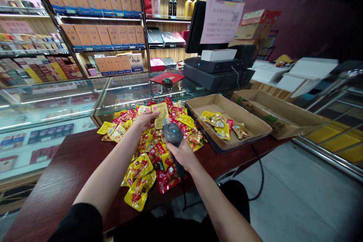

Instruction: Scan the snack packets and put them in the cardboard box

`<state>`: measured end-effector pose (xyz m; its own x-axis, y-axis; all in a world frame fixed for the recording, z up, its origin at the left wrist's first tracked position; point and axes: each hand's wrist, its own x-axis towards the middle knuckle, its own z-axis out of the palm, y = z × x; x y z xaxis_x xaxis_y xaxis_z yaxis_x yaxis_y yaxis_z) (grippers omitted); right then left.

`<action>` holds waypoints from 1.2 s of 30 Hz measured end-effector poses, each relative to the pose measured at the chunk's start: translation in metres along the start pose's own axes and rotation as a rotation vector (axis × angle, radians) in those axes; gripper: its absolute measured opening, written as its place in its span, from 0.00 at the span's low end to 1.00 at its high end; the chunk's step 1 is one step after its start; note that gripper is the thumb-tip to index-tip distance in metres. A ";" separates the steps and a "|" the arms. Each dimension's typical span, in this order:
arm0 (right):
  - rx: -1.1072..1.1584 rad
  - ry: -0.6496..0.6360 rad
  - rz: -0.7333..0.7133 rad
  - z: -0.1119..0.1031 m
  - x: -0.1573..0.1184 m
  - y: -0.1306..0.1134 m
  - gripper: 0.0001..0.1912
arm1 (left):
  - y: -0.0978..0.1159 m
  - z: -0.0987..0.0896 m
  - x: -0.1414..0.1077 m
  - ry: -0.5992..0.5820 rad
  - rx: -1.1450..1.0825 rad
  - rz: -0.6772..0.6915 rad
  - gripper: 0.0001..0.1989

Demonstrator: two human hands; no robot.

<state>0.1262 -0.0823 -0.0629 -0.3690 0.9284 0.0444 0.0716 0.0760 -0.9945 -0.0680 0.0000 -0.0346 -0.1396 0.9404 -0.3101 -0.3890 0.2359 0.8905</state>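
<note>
A yellow snack packet is pinched at its left edge by my left hand, its printed back turned toward me above the heap. My right hand wraps round the handle of a dark barcode scanner, whose head points away from me, close to the packet's lower right corner. A small blue light glows on top of the scanner. Beneath both hands spreads a pile of red and yellow snack packets on the dark red wooden table.
Right of the pile stands a shallow cardboard box with several packets inside; another cardboard tray lies beyond it. A monitor and black cash drawer stand behind, near a mouse on a glass counter. The scanner's cable hangs down toward me.
</note>
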 end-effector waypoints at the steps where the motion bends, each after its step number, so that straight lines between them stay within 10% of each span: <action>1: -0.005 0.003 0.004 0.000 0.001 0.000 0.09 | 0.001 0.000 -0.001 -0.003 0.005 -0.001 0.15; 24: 0.155 0.078 0.020 -0.011 0.014 -0.017 0.09 | 0.000 0.007 -0.003 -0.032 0.021 -0.003 0.16; 36: 0.236 0.366 -0.003 -0.110 0.029 -0.037 0.13 | -0.017 0.131 0.003 -0.213 0.115 0.016 0.15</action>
<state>0.2149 -0.0183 -0.0149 -0.0130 0.9993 0.0361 -0.1582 0.0336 -0.9868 0.0577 0.0311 -0.0072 0.0551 0.9718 -0.2291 -0.2803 0.2352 0.9306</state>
